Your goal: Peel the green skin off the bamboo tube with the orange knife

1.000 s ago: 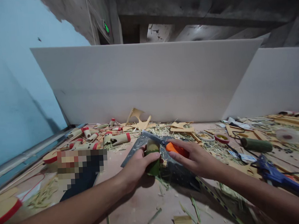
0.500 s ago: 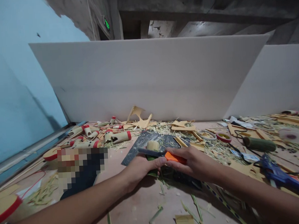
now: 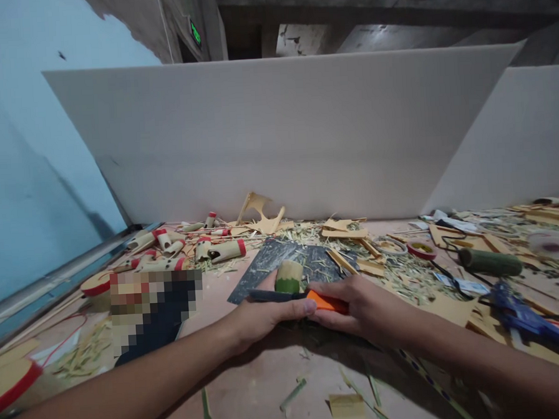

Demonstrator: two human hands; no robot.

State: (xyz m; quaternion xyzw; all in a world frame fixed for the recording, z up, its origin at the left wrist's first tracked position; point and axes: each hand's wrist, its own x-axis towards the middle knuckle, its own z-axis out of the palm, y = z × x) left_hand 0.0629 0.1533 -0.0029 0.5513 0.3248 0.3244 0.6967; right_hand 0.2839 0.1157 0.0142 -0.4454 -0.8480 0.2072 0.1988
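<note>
My left hand [image 3: 270,310] is wrapped round a short bamboo tube [image 3: 290,276], pale and peeled at its far end with a green band below. My right hand [image 3: 343,303] grips the orange handle of a knife [image 3: 328,301], whose dark blade lies across the near side of the tube. The left thumb presses at the back of the blade, close to the handle. Under and beyond both hands lies a dark cutting mat [image 3: 257,270] strewn with shavings. The lower part of the tube is hidden by my fingers and the blade.
Red-rimmed bamboo pieces [image 3: 228,251] lie at the left. Wood scraps [image 3: 343,230] and shavings cover the back. To the right are a green bamboo length [image 3: 491,262], a tape roll [image 3: 421,249] and a blue glue gun [image 3: 524,318]. A white panel [image 3: 276,141] stands behind.
The blade has come down and nearer to me along the bamboo, uncovering more of its peeled end and green band. Both hands keep their holds. The view has shifted slightly.
</note>
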